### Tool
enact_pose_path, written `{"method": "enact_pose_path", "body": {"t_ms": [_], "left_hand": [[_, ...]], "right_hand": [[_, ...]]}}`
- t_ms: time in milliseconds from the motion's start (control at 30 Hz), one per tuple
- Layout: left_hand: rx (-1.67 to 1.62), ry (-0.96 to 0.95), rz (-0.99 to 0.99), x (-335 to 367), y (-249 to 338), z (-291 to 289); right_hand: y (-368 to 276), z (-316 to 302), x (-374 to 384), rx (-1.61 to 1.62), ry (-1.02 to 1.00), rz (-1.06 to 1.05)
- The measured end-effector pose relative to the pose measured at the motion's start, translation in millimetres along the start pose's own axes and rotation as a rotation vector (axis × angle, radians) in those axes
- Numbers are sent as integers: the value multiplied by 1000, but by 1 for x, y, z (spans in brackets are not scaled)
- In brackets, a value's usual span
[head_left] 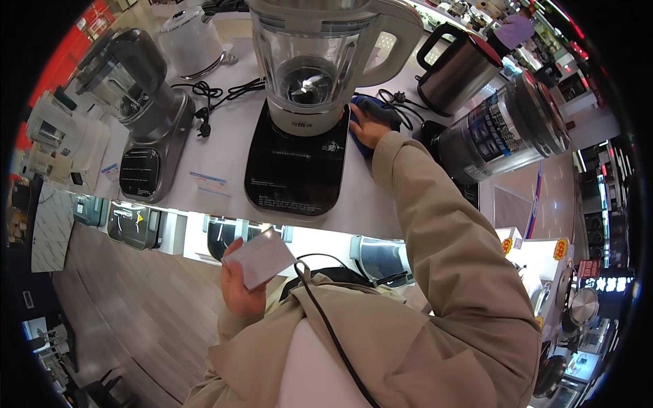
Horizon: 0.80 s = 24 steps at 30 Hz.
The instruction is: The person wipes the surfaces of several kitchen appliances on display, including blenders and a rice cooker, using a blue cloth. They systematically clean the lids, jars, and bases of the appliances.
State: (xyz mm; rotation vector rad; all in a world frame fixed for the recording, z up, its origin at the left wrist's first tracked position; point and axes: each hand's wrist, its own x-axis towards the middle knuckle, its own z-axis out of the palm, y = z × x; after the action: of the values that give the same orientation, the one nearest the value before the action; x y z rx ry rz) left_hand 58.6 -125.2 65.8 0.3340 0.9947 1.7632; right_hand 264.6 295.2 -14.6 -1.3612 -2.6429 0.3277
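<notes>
Right hand [371,127] on a dark blue cloth [382,113]; left hand [239,289] gripping a white rectangular block [259,258].

The left fingers are clamped on the block, short of the near edge of the white desk [223,151]; the right fingers touch the cloth, but how tightly they close cannot be told. The right arm, in a beige sleeve [435,211], stretches over that edge; the left is bent near the body. The cloth lies just right of a black-and-cream blender [294,166], whose clear jug [304,64] shows metal blades at its bottom. A silver kettle [457,71] stands nearer the desk's far edge.
</notes>
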Motion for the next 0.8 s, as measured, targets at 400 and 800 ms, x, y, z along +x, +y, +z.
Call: {"method": "enact_pose_path", "body": {"t_ms": [400, 800], "left_hand": [[29, 106, 11, -17, 2, -13], [-7, -13, -53, -23, -3, -17]], "right_hand": [[41, 9, 52, -127, 101, 250], [91, 16, 34, -88, 67, 498]]}}
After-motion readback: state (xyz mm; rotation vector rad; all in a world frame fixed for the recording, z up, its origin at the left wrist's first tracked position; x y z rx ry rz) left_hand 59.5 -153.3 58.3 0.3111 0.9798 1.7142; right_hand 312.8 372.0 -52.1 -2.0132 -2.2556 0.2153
